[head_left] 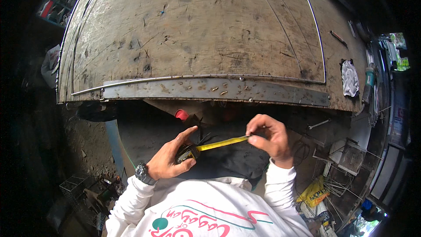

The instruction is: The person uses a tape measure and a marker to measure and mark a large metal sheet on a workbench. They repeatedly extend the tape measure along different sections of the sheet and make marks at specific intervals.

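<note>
We are holding a tape measure [187,152] below the near edge of the work surface [197,30]. Left hand [169,160] is gripping the case, fingers clenched around it, hiding most of its body. Right hand [269,138] is pinching the end of the yellow blade [221,143], fingertips covering the hook. The blade is stretching level between both hands, clear of the metal strip [215,90] bolted along the surface's edge. A white rag [349,78] is lying far right.
</note>
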A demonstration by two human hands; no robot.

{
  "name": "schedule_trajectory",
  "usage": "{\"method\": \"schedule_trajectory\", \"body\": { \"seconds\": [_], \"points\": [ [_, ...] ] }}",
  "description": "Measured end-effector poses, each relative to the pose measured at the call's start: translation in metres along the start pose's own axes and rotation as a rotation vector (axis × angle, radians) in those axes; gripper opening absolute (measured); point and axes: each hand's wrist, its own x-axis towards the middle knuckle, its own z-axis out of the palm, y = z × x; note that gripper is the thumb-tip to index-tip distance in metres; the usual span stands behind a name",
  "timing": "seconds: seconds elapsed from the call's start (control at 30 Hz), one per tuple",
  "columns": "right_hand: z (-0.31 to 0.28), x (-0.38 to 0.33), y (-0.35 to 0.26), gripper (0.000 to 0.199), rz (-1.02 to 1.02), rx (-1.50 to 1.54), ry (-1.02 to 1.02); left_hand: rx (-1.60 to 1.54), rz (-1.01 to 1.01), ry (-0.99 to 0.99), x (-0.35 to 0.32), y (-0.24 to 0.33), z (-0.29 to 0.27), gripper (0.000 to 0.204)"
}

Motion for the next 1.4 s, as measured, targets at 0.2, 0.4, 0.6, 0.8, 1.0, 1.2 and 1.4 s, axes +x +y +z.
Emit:
{"method": "schedule_trajectory", "body": {
  "seconds": [0.2,0.4,0.6,0.8,1.0,1.2,1.4],
  "points": [
    [0.027,0.007,0.018,0.020,0.095,-0.191,-0.144,0.151,0.042,0.027,-0.002,-0.010,0.001,0.057],
    [0.052,0.011,0.026,0.019,0.121,-0.233,-0.201,0.243,0.073,-0.031,0.008,-0.001,-0.003,0.048],
    [0.056,0.009,0.031,0.016,-0.012,-0.259,-0.198,0.383,0.253,-0.090,0.025,0.008,-0.006,0.042],
    [-0.113,-0.010,-0.004,0.019,-0.314,-0.258,0.361,0.648,0.098,0.196,0.008,0.037,-0.079,0.046],
    [-0.282,-0.028,-0.044,0.017,-0.057,-0.409,0.719,0.719,-0.043,0.414,0.009,0.042,-0.173,0.018],
    [-0.284,0.008,-0.025,0.019,-0.055,-0.583,0.707,0.794,0.030,0.476,0.021,0.037,-0.194,0.013],
    [-0.258,0.019,-0.022,0.019,-0.123,-0.727,0.746,0.789,0.016,0.483,0.022,0.017,-0.218,0.012]
  ]
}}
